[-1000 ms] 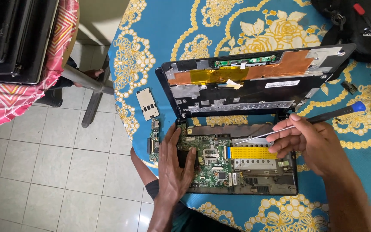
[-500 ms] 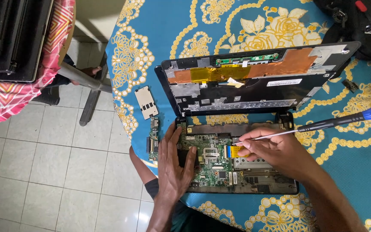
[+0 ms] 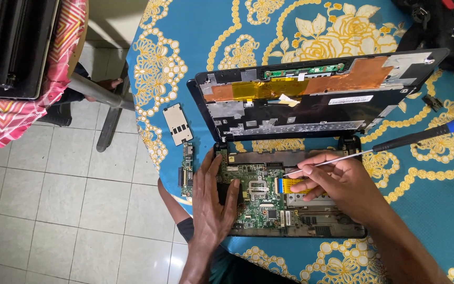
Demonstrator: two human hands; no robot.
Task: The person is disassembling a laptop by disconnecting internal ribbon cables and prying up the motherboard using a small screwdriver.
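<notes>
An opened small laptop [image 3: 300, 226] lies on a round table, its lid panel [image 3: 311, 105] tilted up behind with orange and copper tape on it. A green circuit board [image 3: 261, 200] is bare inside the base. My left hand [image 3: 211, 202] lies flat on the base's left edge, fingers apart. My right hand [image 3: 337, 184] pinches the thin shaft of a screwdriver [image 3: 395, 143] with a black and blue handle. Its tip rests near a yellow flat ribbon cable [image 3: 289, 184] beside the board.
A teal tablecloth [image 3: 269, 31] with a yellow flower pattern covers the table. A small beige cover plate [image 3: 177, 123] and a narrow green board [image 3: 187, 169] lie at the table's left edge. A black bag [image 3: 447, 26] sits far right. A pink-clothed table [image 3: 11, 115] stands left over grey floor tiles.
My right hand has shifted left over the laptop base, bringing the screwdriver tip to the yellow ribbon cable. My left hand has stayed put on the base.
</notes>
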